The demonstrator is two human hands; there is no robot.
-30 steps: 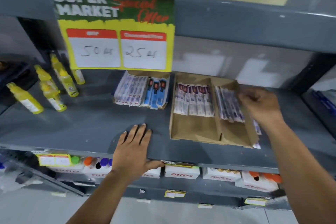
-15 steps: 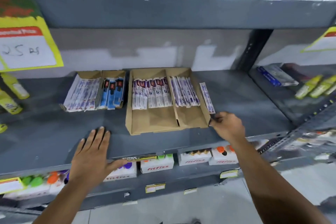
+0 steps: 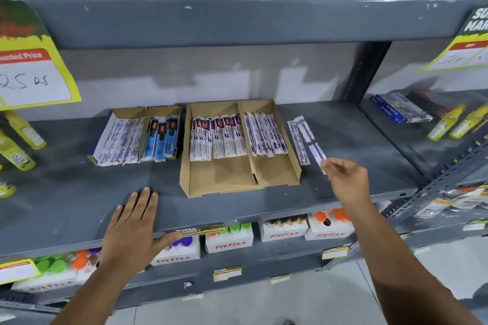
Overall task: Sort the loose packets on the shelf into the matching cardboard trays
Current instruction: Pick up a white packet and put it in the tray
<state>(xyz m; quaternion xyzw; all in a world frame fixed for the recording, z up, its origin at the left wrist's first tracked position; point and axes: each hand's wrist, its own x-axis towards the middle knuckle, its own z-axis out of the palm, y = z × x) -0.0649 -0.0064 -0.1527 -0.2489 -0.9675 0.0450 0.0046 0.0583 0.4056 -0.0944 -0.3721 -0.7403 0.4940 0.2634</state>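
Two loose packets lie on the grey shelf point(image 3: 356, 140) just right of the larger cardboard tray point(image 3: 224, 179): a white and purple one point(image 3: 298, 141) beside the tray's right wall, and a second packet point(image 3: 310, 137) touching it on its right, running from the back toward the shelf's front edge. The right hand point(image 3: 347, 179) has its fingertips point(image 3: 326, 165) pinched together on the near end of that second packet, which seems slightly lifted there, though how far it is off the shelf cannot be told. The larger tray has two compartments; the left one holds a row of white packets with red and purple print point(image 3: 217, 137), the right one a row of white and purple packets point(image 3: 264, 133), and the front half of each compartment is bare cardboard. To its left, apart from it, stands a smaller tray point(image 3: 129, 113), also split in two, with white packets point(image 3: 118, 141) on the left and blue packets point(image 3: 161, 140) on the right. The left hand point(image 3: 134, 227) lies flat and spread on the shelf's front edge, fingers apart, gripping nothing, thumb hanging over the lip. Yellow bottles point(image 3: 18, 140) stand at the far left, a yellow price sign point(image 3: 34, 74) hangs above them, and white boxes marked fitfizz point(image 3: 229, 243) line the shelf below.
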